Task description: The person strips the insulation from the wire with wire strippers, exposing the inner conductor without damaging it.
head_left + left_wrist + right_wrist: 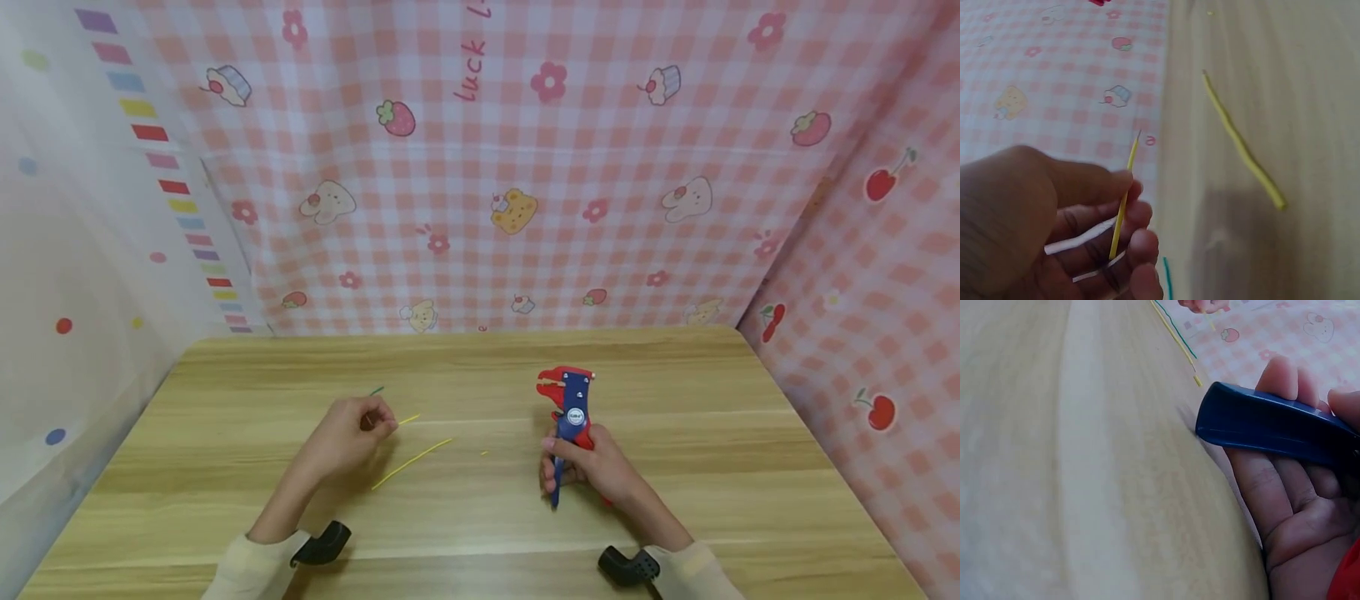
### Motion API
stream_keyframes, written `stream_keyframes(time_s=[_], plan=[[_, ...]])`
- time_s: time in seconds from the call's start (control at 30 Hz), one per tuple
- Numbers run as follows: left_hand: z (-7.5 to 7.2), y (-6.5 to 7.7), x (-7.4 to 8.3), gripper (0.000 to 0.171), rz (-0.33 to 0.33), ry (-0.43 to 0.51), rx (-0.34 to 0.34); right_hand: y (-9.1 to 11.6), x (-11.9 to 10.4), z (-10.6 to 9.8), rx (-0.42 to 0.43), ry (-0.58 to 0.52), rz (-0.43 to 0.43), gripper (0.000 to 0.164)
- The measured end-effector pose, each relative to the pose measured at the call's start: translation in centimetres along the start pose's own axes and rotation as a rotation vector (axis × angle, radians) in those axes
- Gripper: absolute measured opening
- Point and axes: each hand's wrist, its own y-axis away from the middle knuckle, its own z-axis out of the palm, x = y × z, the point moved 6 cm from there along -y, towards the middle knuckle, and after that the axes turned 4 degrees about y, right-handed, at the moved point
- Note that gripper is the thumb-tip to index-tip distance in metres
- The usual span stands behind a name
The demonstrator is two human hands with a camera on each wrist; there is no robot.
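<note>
Between thumb and forefinger, my left hand (pixel 358 435) pinches a yellow wire (pixel 1124 209). Its upper end in the left wrist view shows a thin bare tip. Pale wire-like pieces (pixel 1082 238) lie across the same hand's curled fingers; their ends are partly hidden. My right hand (pixel 588 467) grips a wire stripper (pixel 576 400) with blue and red handles, its red jaws upward and apart. A blue handle (pixel 1272 419) crosses the fingers in the right wrist view. On the table between the hands, nearer the left, lies another yellow wire (pixel 412 463).
A tiny yellow scrap (pixel 484 452) lies on the wooden table (pixel 480 525) between the hands. Part of a green wire (pixel 377 391) shows just beyond the left hand. Checked pink cloth (pixel 450 167) hangs behind the table, and more cloth stands at both sides.
</note>
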Motion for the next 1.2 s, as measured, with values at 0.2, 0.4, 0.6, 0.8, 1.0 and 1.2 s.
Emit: stream_keyframes(time_s=[0.2, 0.4, 0.6, 0.8, 1.0, 1.2], plan=[[0.4, 0.3, -0.6, 0.007, -0.053, -0.028, 0.032, 0.0, 0.0, -0.1, 0.001, -0.009, -0.002, 0.038], [0.9, 0.2, -1.0, 0.009, -0.046, -0.051, 0.032, -0.1, 0.0, -0.2, 0.010, -0.014, 0.013, 0.038], [1.5, -0.3, -1.1, 0.012, -0.075, -0.115, 0.017, -0.1, 0.0, -0.2, 0.000, -0.024, 0.009, 0.031], [1.7, -0.6, -1.1, 0.013, -0.106, -0.141, 0.021, -0.1, 0.2, -0.2, 0.005, -0.021, 0.025, 0.037], [1.5, -0.7, -1.3, 0.013, -0.092, -0.118, 0.021, -0.1, 0.2, -0.1, 0.015, 0.000, 0.047, 0.038], [0.8, -0.8, -1.8, 0.008, -0.089, -0.084, 0.040, 0.0, 0.1, -0.1, 0.012, -0.002, 0.045, 0.040]])
